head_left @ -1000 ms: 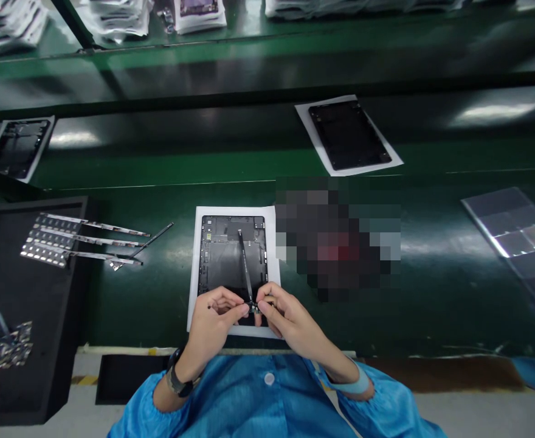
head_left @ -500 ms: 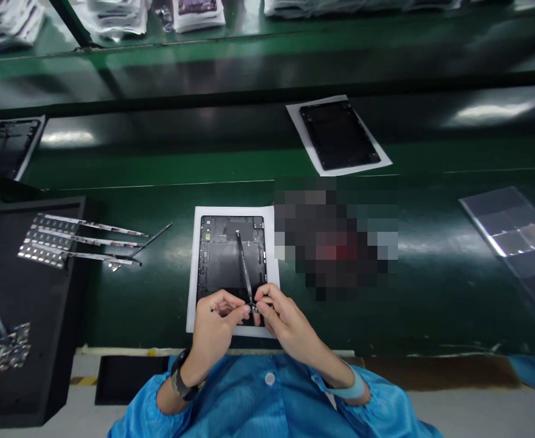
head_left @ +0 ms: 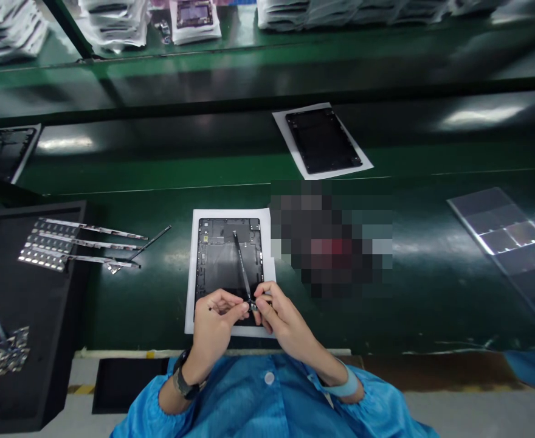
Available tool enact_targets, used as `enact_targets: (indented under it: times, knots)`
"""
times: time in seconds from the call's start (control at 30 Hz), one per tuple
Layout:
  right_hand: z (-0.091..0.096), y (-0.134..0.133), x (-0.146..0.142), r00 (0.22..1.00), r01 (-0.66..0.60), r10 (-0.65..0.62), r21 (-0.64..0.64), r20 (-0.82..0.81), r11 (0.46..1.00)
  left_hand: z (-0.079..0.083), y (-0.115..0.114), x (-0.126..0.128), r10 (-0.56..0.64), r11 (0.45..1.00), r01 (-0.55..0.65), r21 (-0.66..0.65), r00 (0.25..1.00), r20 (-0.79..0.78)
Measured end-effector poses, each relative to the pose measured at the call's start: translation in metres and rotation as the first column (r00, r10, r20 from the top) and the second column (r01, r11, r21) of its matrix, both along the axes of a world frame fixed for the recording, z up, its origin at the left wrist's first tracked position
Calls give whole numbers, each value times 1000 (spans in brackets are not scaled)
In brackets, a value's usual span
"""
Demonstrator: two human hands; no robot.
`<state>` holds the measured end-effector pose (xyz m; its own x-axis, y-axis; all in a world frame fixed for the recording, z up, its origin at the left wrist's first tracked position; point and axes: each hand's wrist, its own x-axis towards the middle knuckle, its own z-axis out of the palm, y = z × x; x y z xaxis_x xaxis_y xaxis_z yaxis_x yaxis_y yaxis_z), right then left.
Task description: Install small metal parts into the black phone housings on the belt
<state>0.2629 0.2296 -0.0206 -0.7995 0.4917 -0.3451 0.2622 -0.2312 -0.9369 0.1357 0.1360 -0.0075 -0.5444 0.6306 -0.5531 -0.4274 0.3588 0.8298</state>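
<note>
A thin dark flex cable [head_left: 242, 263] with a small metallic connector end lies lengthwise over an open black tablet housing [head_left: 217, 267]. Both hands meet at the cable's near end, above the lower part of the housing. My left hand [head_left: 217, 316] pinches that end between thumb and forefinger. From the other side my right hand [head_left: 279, 313] grips the same end, its fingers curled close to the left fingertips. The cable's far end rests near the housing's top. Under the housing is a white sheet [head_left: 189, 286]. The fingers partly hide the connector end.
Several flex strips [head_left: 107, 243] stick out from a black tray [head_left: 30, 401] at left, with small metallic parts [head_left: 7, 356] inside. A pixelated dark object [head_left: 326, 243] lies right of the housing. Farther back is another tablet housing [head_left: 324, 140]; clear plastic sheets [head_left: 514, 243] are at right.
The camera view has shifted slightly. The far tablet housing appears a little farther left. Both hands keep their pinch on the cable end, with hardly any movement.
</note>
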Motion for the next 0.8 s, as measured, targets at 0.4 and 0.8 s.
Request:
enact_targets:
  times: [0.4, 0.8]
  knots:
    - [-1, 7, 3, 998, -30, 26, -67, -59, 997, 4, 4, -5, -36, 999, 36, 0, 997, 67]
    - [1, 8, -1, 998, -44, 42, -39, -35, 998, 0, 1, -1, -54, 999, 54, -9, 999, 6]
